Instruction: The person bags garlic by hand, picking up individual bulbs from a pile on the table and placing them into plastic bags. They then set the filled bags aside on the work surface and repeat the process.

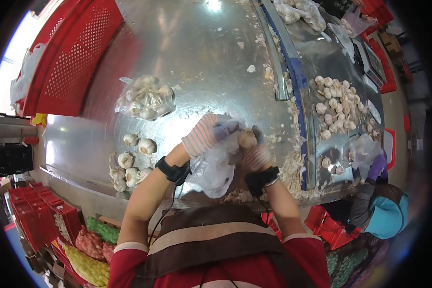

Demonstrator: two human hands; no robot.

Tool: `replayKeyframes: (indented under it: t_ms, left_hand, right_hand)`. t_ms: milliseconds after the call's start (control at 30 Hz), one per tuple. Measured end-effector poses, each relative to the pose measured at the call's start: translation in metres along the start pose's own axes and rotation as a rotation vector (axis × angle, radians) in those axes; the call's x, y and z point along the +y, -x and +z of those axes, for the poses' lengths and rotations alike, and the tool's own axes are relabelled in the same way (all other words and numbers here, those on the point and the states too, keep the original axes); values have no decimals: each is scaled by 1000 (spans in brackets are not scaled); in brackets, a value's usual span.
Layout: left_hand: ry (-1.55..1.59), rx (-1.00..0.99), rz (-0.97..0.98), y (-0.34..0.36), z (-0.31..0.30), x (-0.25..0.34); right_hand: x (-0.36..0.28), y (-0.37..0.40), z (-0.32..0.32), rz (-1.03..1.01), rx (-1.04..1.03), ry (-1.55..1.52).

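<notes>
My left hand [207,135], in a striped glove with dark fingertips, is closed on a clear plastic bag [210,172] that hangs toward the table's near edge. Right beside it, my gloved right hand [257,156] grips a garlic bulb [247,138] at the side of the bag. Motion blurs the fingers somewhat. To the left lie several loose garlic bulbs [126,160]. Above those sits a filled bag of garlic [148,99] on the metal table [201,57].
A red perforated crate [77,62] stands at the upper left. A blue-edged divider [296,81] runs along the right, with garlic skins beside it. Beyond it are a garlic pile [338,103], a scale [371,62] and another person [384,211]. Red crates [45,211] stand lower left.
</notes>
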State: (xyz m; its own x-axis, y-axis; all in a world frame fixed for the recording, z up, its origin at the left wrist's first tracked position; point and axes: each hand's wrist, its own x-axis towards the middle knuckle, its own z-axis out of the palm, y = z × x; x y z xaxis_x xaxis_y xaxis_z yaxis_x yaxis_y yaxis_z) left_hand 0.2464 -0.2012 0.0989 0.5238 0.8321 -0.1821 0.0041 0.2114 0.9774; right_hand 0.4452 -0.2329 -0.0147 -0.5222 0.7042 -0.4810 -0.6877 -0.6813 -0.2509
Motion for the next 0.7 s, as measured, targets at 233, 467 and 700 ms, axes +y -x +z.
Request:
replayKeyframes:
  t_ms: [233, 467, 700]
  left_hand:
    - [-337, 405, 169, 34, -57, -4]
    - [-194, 1020, 496, 144, -261, 15]
    - [-730, 1687, 1037, 176, -367, 199]
  right_hand:
    - [6, 14, -4, -29, -197, -43]
    - [33, 47, 52, 104, -149, 1801]
    - [43, 41, 33, -35, 26, 1908]
